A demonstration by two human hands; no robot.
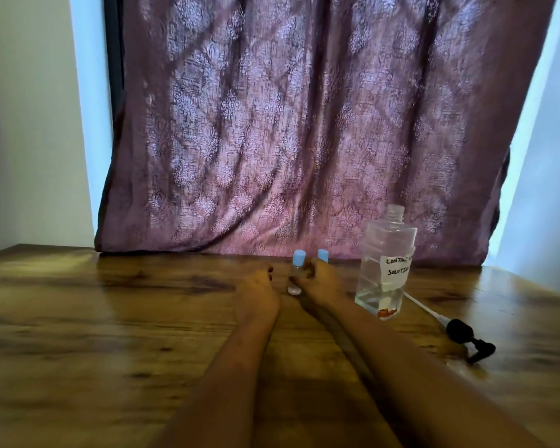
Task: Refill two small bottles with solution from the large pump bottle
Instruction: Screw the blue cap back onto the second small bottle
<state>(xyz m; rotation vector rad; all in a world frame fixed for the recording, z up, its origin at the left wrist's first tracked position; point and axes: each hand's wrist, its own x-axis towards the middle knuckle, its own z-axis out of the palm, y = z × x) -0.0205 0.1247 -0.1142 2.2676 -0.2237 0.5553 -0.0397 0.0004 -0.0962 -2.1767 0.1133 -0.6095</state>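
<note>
1. Tabletop [78, 318]: brown wood grain. A patterned purple curtain [288, 124] hangs along its 12 o'clock edge.
2. First small bottle [295, 276]: clear with a blue cap, upright, at the centre of the view between the two hands.
3. Second small bottle [323, 254]: at 2 o'clock of the first. Only its blue cap shows above the right hand.
4. Right hand [320, 282]: its fingers and thumb are curled around the first small bottle, holding it.
5. Left hand [256, 289]: at 9 o'clock of the first small bottle. Its fingers are curled just beside it, and it cannot be told whether they touch.
6. Large bottle [385, 270]: clear, labelled and uncapped, upright at 3 o'clock of the right hand, with liquid in its lower part.
7. Pump head [469, 337]: black, lying on the tabletop at 4 o'clock of the large bottle.
</note>
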